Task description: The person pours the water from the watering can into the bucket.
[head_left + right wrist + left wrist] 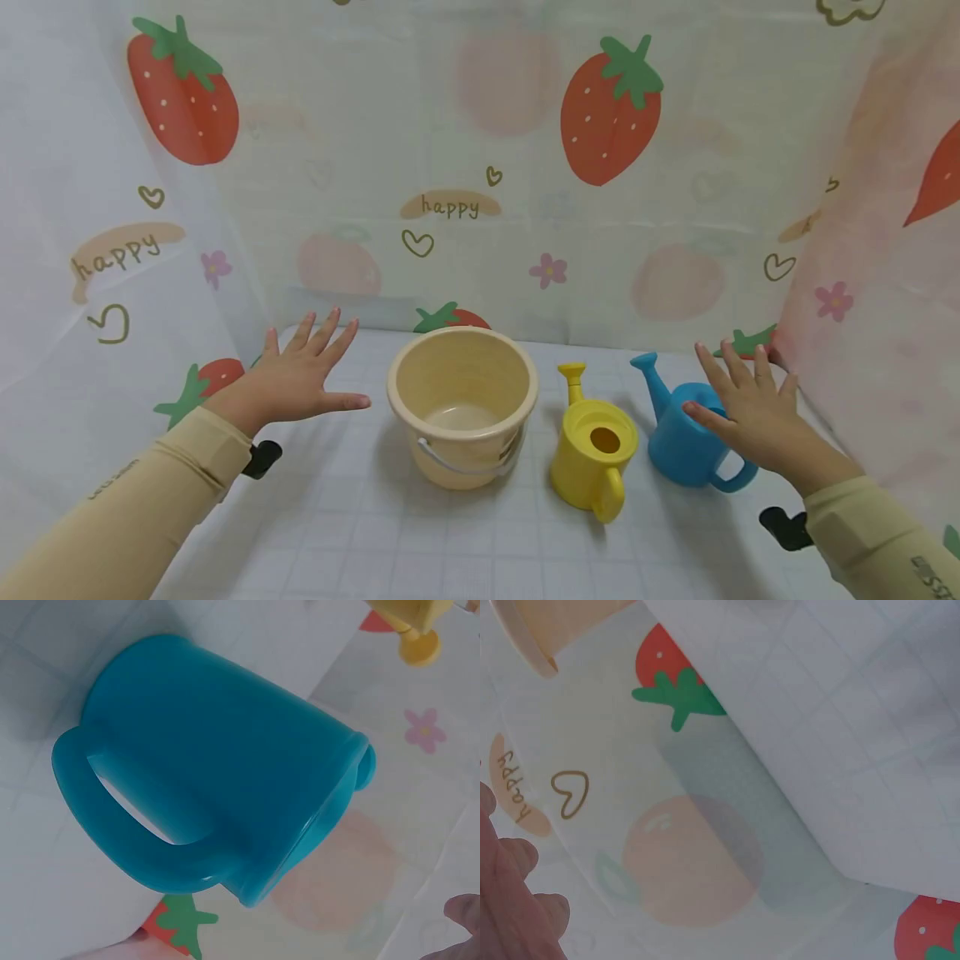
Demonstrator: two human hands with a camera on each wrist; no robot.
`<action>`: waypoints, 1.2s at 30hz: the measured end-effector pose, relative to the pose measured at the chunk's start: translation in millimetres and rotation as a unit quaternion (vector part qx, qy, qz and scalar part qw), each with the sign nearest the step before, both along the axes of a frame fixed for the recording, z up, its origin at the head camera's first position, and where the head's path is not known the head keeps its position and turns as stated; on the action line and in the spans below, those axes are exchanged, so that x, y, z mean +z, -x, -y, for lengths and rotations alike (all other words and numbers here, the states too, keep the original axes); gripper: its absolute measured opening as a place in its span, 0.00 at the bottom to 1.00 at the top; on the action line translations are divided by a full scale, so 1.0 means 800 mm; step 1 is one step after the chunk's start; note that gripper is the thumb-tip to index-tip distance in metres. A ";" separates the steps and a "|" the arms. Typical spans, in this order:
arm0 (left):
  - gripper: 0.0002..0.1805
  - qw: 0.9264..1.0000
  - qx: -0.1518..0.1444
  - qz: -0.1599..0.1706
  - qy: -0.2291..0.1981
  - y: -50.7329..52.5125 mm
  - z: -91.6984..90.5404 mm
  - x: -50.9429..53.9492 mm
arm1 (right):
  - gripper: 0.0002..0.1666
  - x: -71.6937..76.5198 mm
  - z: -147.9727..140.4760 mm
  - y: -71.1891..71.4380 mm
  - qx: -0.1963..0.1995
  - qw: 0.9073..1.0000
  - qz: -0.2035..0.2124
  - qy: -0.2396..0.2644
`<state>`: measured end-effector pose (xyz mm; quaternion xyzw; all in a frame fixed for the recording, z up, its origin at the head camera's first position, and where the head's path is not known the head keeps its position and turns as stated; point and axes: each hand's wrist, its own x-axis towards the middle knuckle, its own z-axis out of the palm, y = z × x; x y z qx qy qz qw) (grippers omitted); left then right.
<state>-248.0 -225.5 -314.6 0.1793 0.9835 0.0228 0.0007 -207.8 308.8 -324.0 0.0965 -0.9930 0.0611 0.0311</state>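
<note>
A cream bucket [463, 462] with a pale handle stands upright in the middle of the table. To its right is a yellow watering can [581, 467], and beyond that a blue watering can [678, 446], both upright with spouts toward the back. My left hand [300, 375] is raised left of the bucket, fingers spread, holding nothing. Over the blue can in the head view hovers my right hand [757, 412], also spread and holding nothing; it hides part of the can's top. The blue can [210, 750] fills much of the right wrist view.
A white checked cloth [360, 550] covers the table. Behind and at both sides hang sheets [450, 108] printed with strawberries, hearts and flowers. Black wrist pieces [262, 458] show under both sleeves.
</note>
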 end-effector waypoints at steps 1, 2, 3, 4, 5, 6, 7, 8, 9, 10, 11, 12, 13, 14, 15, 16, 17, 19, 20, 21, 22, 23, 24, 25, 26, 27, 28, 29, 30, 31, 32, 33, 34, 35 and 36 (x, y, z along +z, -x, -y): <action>0.62 1.000 0.000 -0.001 0.001 0.000 0.000 0.000 | 0.53 0.000 0.000 0.000 0.000 1.000 -0.001 -0.001; 0.62 1.000 0.000 -0.002 0.002 0.001 0.000 0.001 | 0.53 -0.001 0.000 0.000 0.001 1.000 -0.002 0.000; 0.62 1.000 -0.001 -0.002 0.002 0.001 -0.001 0.001 | 0.53 -0.001 0.000 0.000 0.002 1.000 -0.002 0.000; 0.62 1.000 -0.001 -0.002 0.001 0.001 -0.001 0.002 | 0.52 -0.001 0.000 0.001 0.003 1.000 -0.003 0.001; 0.62 1.000 0.000 -0.002 0.002 0.001 -0.001 0.003 | 0.52 0.000 0.000 0.001 0.004 1.000 -0.004 0.002; 0.62 1.000 0.000 -0.001 0.001 0.001 -0.002 0.003 | 0.52 0.000 0.000 0.001 0.005 1.000 -0.004 0.003; 0.62 1.000 0.000 -0.001 0.001 0.001 -0.002 0.004 | 0.52 0.000 0.000 0.001 0.006 1.000 -0.004 0.004; 0.62 1.000 -0.001 0.000 0.001 0.001 -0.003 0.004 | 0.52 0.000 0.000 0.002 0.008 1.000 -0.005 0.005; 0.62 1.000 -0.001 -0.001 0.002 0.000 -0.004 0.005 | 0.52 0.001 0.000 0.002 0.008 1.000 -0.005 0.005; 0.62 1.000 -0.002 0.000 0.001 0.000 -0.004 0.005 | 0.52 0.001 0.000 0.002 0.008 1.000 -0.005 0.005; 0.62 1.000 -0.003 -0.001 0.001 0.000 -0.005 0.005 | 0.52 0.001 0.000 0.002 0.009 1.000 -0.007 0.005; 0.62 1.000 -0.004 -0.001 0.001 0.000 -0.005 0.005 | 0.52 0.000 0.001 0.001 0.010 1.000 -0.007 0.006; 0.62 1.000 -0.005 -0.002 0.001 0.000 -0.005 0.004 | 0.52 0.000 0.001 0.001 0.010 1.000 -0.008 0.006; 0.62 1.000 -0.006 -0.003 0.002 0.000 -0.006 0.004 | 0.52 -0.001 0.001 0.001 0.011 1.000 -0.007 0.006; 0.62 1.000 -0.007 -0.004 0.004 0.000 -0.006 0.003 | 0.52 -0.001 0.002 0.000 0.011 1.000 -0.007 0.006; 0.62 1.000 -0.008 -0.005 0.004 0.001 -0.006 0.002 | 0.52 -0.002 0.002 0.000 0.011 1.000 -0.006 0.006; 0.62 1.000 -0.008 -0.005 0.006 0.001 -0.006 0.002 | 0.52 -0.002 0.002 0.000 0.012 1.000 -0.006 0.007; 0.62 1.000 -0.010 -0.005 0.006 0.001 -0.007 0.001 | 0.52 -0.002 0.002 0.000 0.014 1.000 -0.005 0.009; 0.61 1.000 -0.011 -0.004 0.006 0.001 -0.007 0.001 | 0.51 -0.002 0.002 0.000 0.015 1.000 -0.004 0.010; 0.61 1.000 -0.011 -0.004 0.006 0.001 -0.007 0.001 | 0.51 -0.002 0.002 0.001 0.015 1.000 -0.003 0.011; 0.61 1.000 -0.012 -0.004 0.006 0.002 -0.008 0.000 | 0.51 -0.002 0.002 0.001 0.016 1.000 -0.004 0.011; 0.61 1.000 -0.013 -0.005 0.006 0.002 -0.008 0.000 | 0.51 -0.002 0.002 0.001 0.017 1.000 -0.005 0.011; 0.61 1.000 -0.013 -0.005 0.007 0.002 -0.008 0.000 | 0.51 -0.001 0.002 0.001 0.018 1.000 -0.006 0.011; 0.61 1.000 -0.013 -0.006 0.007 0.002 -0.008 0.000 | 0.51 -0.001 0.003 0.001 0.020 1.000 -0.006 0.010; 0.61 1.000 -0.013 -0.006 0.008 0.002 -0.008 -0.001 | 0.51 0.000 0.003 0.002 0.021 1.000 -0.007 0.010; 0.61 1.000 -0.013 -0.006 0.008 0.002 -0.008 -0.001 | 0.51 0.000 0.004 0.002 0.022 1.000 -0.008 0.009; 0.61 1.000 -0.013 -0.006 0.008 0.002 -0.008 -0.001 | 0.51 0.000 0.005 0.002 0.024 1.000 -0.009 0.009; 0.61 1.000 -0.013 -0.007 0.008 0.002 -0.009 -0.001 | 0.50 0.001 0.005 0.002 0.026 1.000 -0.009 0.009; 0.61 1.000 -0.014 -0.007 0.007 0.002 -0.009 -0.001 | 0.50 0.001 0.006 0.002 0.027 1.000 -0.009 0.009; 0.61 1.000 -0.015 -0.007 0.006 0.002 -0.009 -0.001 | 0.50 0.001 0.006 0.002 0.028 1.000 -0.009 0.009; 0.61 1.000 -0.016 -0.008 0.005 0.003 -0.010 -0.001 | 0.50 0.001 0.006 0.002 0.029 0.999 -0.009 0.010; 0.61 1.000 -0.017 -0.008 0.005 0.003 -0.010 -0.001 | 0.50 0.001 0.007 0.002 0.030 0.999 -0.010 0.010; 0.61 1.000 -0.018 -0.009 0.004 0.004 -0.011 -0.001 | 0.50 0.001 0.006 0.002 0.031 0.999 -0.011 0.011; 0.61 1.000 -0.019 -0.010 0.004 0.004 -0.011 -0.001 | 0.50 0.001 0.006 0.002 0.032 0.999 -0.011 0.011; 0.61 1.000 -0.019 -0.010 0.002 0.005 -0.012 0.000 | 0.50 0.000 0.006 0.002 0.032 0.999 -0.012 0.011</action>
